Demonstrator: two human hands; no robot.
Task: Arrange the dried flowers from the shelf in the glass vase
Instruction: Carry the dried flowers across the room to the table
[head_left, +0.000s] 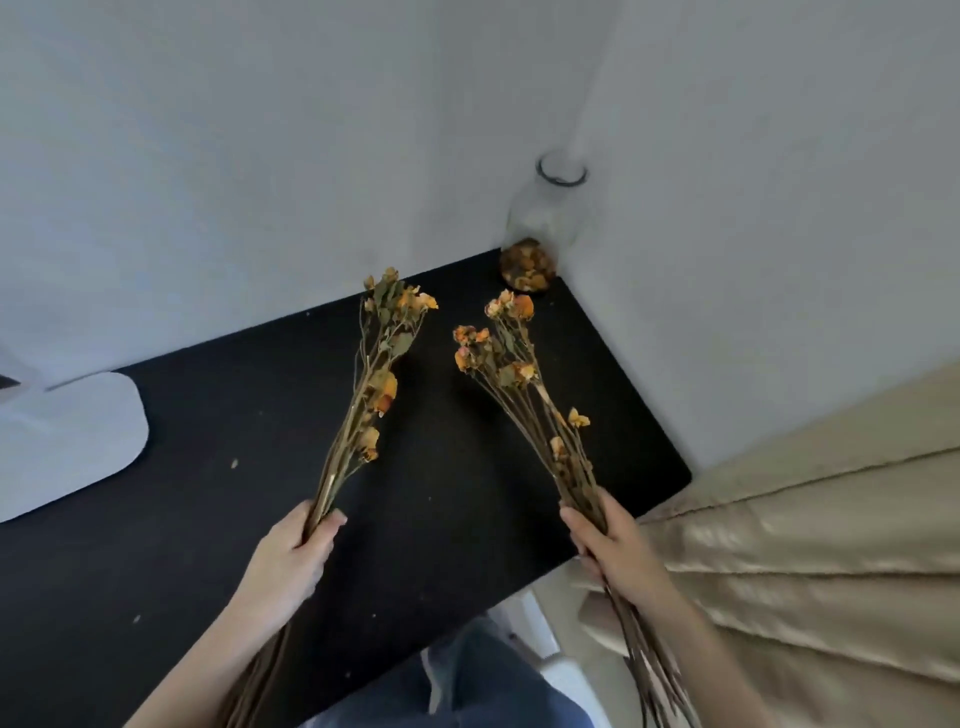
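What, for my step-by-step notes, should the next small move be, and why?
Probably carry the right bunch in the right hand toward the glass vase. It stands in the far corner, nearer that hand, with no stems in it, while the left hand grips the left bunch too.

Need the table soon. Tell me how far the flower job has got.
Done: fetching. In hand: left hand grips one flower bunch, right hand a second bunch. Left: everything else; the glass vase in the corner holds no stems yet.
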